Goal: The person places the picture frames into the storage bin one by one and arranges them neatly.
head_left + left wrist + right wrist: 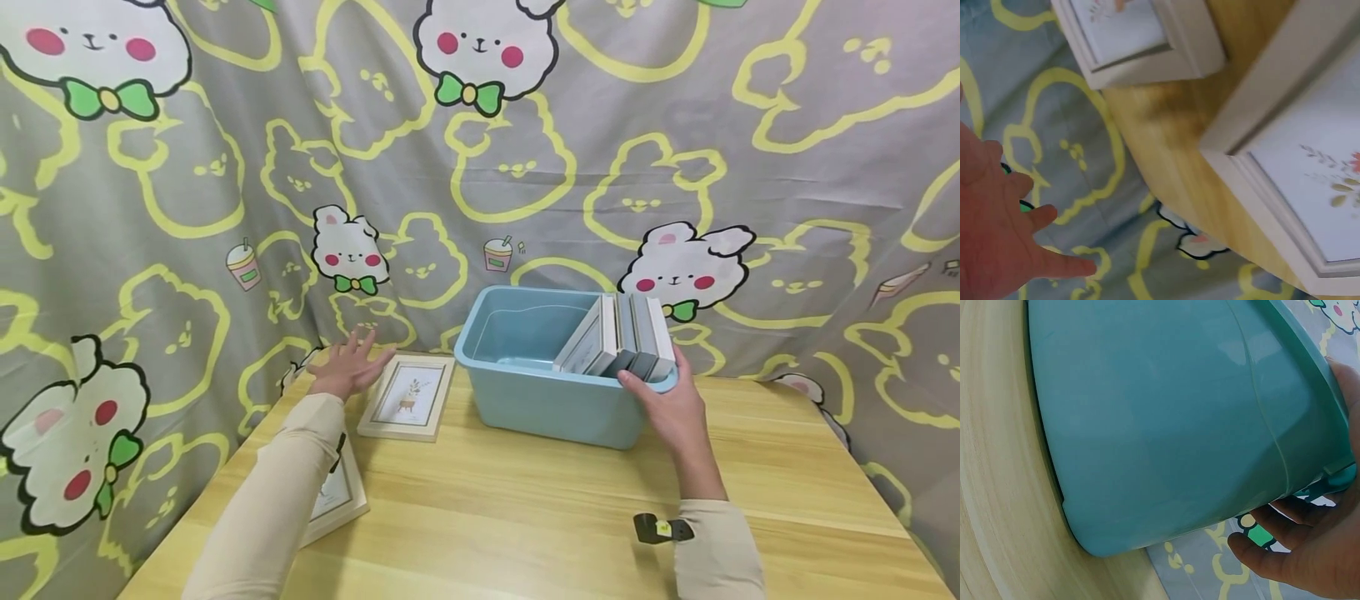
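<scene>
My right hand (675, 408) grips the right end of a light blue plastic bin (555, 408), thumb at the rim. In the right wrist view its fingers (1266, 556) curl by the bin's end, near the rim. Several picture frames (592, 346) lean side by side in the bin's right part. My left hand (349, 365), fingers spread, hovers by a pale picture frame (438, 392) with a plant print and holds nothing. Another picture frame (341, 517) lies nearer me, partly hidden under the left forearm.
Everything stands on a light wood table (465, 517). A grey curtain (420, 183) with yellow outlines and white cartoon animals hangs behind the table and at both sides. Black straps with small devices (663, 528) sit on the sleeves.
</scene>
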The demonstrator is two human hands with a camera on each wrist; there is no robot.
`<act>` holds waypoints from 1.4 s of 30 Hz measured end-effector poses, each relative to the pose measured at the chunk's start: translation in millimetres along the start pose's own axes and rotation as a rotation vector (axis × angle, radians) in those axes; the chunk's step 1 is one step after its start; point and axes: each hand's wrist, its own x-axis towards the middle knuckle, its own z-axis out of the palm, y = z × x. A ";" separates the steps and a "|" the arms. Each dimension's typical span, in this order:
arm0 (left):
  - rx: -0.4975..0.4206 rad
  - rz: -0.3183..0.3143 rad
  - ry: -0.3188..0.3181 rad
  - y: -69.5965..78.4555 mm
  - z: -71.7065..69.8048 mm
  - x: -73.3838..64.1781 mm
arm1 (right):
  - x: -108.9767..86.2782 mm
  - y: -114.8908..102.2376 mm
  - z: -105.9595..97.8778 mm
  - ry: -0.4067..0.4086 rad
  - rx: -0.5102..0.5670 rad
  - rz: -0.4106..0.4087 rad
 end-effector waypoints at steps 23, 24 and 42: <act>-0.172 -0.305 -0.254 -52.3 20.0 -39.8 | 0.1 0.6 0.2 0.007 0.002 -0.015; -0.175 -0.319 -0.251 -54.4 22.0 -40.8 | 0.1 0.5 0.5 0.007 0.003 -0.015; -0.116 -0.484 -0.206 -60.2 30.8 -59.1 | 0.2 0.3 1.5 0.007 0.003 -0.013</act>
